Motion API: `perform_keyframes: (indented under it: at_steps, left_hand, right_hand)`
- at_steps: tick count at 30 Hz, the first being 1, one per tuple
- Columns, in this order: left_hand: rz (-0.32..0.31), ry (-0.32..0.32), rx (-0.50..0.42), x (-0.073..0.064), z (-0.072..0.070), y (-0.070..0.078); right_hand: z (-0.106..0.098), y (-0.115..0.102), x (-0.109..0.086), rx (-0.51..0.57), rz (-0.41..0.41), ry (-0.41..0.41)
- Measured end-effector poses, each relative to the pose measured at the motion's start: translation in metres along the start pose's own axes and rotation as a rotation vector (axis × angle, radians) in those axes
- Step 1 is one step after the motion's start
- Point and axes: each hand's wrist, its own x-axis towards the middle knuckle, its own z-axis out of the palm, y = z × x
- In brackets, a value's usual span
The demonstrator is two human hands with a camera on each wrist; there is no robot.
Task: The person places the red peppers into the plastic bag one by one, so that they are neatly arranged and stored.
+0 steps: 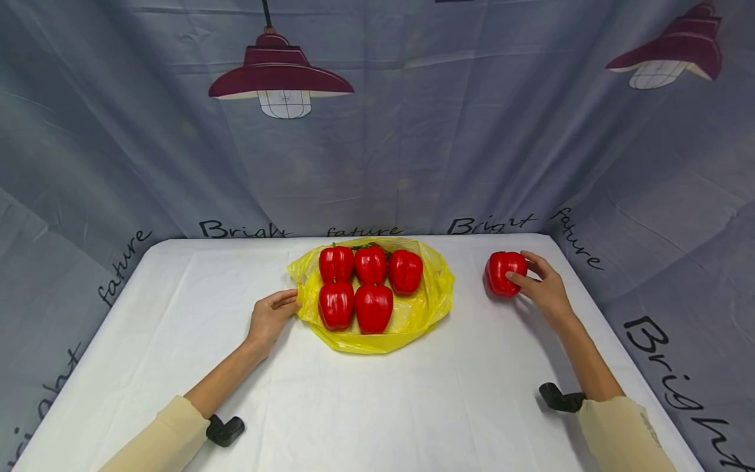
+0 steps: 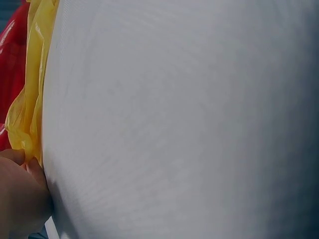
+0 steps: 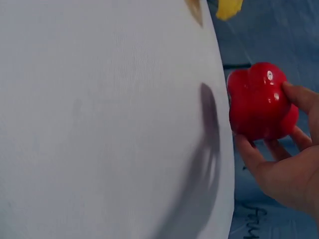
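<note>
A yellow plastic bag (image 1: 421, 308) lies spread open at the middle of the table, with several red bell peppers (image 1: 374, 308) in it in two rows. My left hand (image 1: 272, 321) pinches the bag's left edge between thumb and fingers; the left wrist view shows the gathered yellow plastic (image 2: 32, 99) at the fingertips. Off to the right of the bag, my right hand (image 1: 545, 288) grips another red bell pepper (image 1: 505, 274) from its right side. In the right wrist view the thumb and fingers curl round this pepper (image 3: 260, 102), and its shadow falls on the cloth beside it.
A white cloth covers the table (image 1: 472, 406). Grey-blue curtains (image 1: 377, 144) with printed lamps and lettering stand close behind and along both sides. A black wrist mount (image 1: 225, 431) sticks out from the left sleeve, and another mount (image 1: 560, 398) from the right.
</note>
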Motion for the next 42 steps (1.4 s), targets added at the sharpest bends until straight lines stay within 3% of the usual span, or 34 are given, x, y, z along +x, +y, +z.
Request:
perform_keyframes:
  at_steps: [6, 20, 32, 42]
  left_hand:
    - [0.004, -0.001, 0.009, 0.0, 0.0, -0.001]
    - [0.004, 0.002, 0.015, 0.002, 0.001, 0.0]
    - [0.007, 0.002, 0.027, 0.002, -0.001, -0.002]
    - [0.002, 0.003, 0.018, 0.001, -0.001, -0.001]
  right_hand:
    - [0.016, -0.02, -0.01, 0.063, -0.019, -0.07]
    - [0.056, -0.065, -0.039, 0.088, -0.069, -0.183]
    - [0.094, -0.075, -0.058, 0.094, -0.08, -0.256]
    - [0.115, -0.068, -0.063, 0.111, -0.065, -0.284]
